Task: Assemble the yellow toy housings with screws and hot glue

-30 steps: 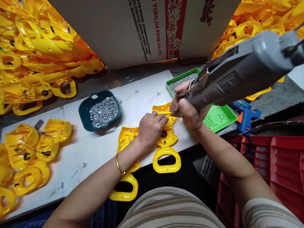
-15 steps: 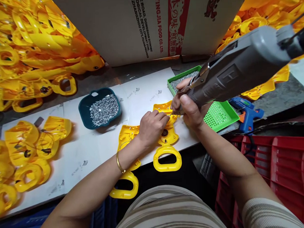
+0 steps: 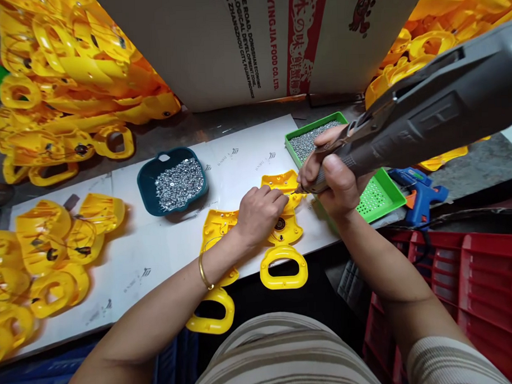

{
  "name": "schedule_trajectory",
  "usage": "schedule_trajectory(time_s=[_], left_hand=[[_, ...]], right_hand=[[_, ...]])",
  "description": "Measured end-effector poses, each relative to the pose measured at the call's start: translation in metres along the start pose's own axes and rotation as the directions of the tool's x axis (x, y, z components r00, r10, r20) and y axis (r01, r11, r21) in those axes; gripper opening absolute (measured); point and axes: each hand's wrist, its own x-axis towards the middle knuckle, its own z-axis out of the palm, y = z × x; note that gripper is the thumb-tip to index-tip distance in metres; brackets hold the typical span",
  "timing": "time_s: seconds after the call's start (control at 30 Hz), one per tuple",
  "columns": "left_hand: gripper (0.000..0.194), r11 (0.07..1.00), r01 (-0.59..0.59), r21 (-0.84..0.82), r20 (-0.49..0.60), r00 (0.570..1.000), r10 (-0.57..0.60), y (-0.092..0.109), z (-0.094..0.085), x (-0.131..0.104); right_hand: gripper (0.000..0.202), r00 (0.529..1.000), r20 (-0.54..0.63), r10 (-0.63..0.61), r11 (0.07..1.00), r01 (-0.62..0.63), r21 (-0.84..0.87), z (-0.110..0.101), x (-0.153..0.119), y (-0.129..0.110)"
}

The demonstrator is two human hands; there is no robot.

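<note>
I am looking down at two bare forearms, uncovered from the elbows to the hands. The left hand (image 3: 259, 214) is showing a thin gold bangle (image 3: 204, 272) sitting round its wrist. The right hand (image 3: 335, 183) is wearing no ring or band that I can see. At the near right, a striped sleeve (image 3: 450, 361), beige with grey-brown bands, is covering the upper arm. A shirt (image 3: 282, 353) in the same stripes is filling the near edge.

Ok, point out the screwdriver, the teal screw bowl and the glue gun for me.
screwdriver (image 3: 425, 116), head view, on the grey body above the right hand (image 3: 337, 186).
teal bowl (image 3: 145, 187), head view, on its left rim.
glue gun (image 3: 421, 189), head view, on the blue body right of the green tray (image 3: 386, 196).
</note>
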Motion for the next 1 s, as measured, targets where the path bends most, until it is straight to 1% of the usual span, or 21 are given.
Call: schedule_trajectory(time_s=[0.1, 0.17, 0.3, 0.47, 0.63, 0.8, 1.0], left_hand=[[0.019, 1.0, -0.009, 0.027, -0.031, 0.999, 0.01, 0.0004, 0.0008, 0.0003], [0.019, 0.999, -0.021, 0.04, -0.062, 0.998, 0.023, 0.0007, 0.0016, 0.0009], [0.022, 0.998, -0.043, 0.047, -0.076, 0.996, 0.047, 0.0012, 0.0026, 0.0024], [0.023, 0.998, -0.047, 0.043, -0.117, 0.992, 0.051, 0.0005, 0.0027, 0.0026], [0.023, 0.998, -0.041, 0.04, -0.066, 0.997, 0.043, 0.0003, 0.0011, 0.0027], [0.022, 0.999, -0.024, 0.027, 0.008, 1.0, 0.024, 0.0008, -0.0002, 0.0024], [0.02, 0.999, -0.025, 0.026, -0.017, 1.0, 0.025, 0.0009, 0.0007, 0.002]], right_hand=[[0.03, 0.995, -0.085, -0.058, 0.996, 0.063, 0.059, 0.0026, 0.0027, -0.0078], [0.03, 0.994, -0.092, -0.056, 0.996, 0.062, 0.069, 0.0035, 0.0043, -0.0098], [0.026, 0.995, -0.083, -0.046, 0.993, 0.055, 0.108, 0.0037, 0.0065, -0.0071], [0.028, 0.998, -0.046, -0.038, 0.989, 0.044, 0.143, 0.0052, 0.0067, -0.0023], [0.029, 0.999, -0.038, -0.029, 0.992, 0.033, 0.119, 0.0065, 0.0073, -0.0039], [0.031, 0.998, -0.061, -0.031, 0.994, 0.037, 0.101, 0.0077, 0.008, -0.0052], [0.03, 0.996, -0.067, -0.062, 0.99, 0.069, 0.12, 0.0087, 0.0071, -0.0044]])
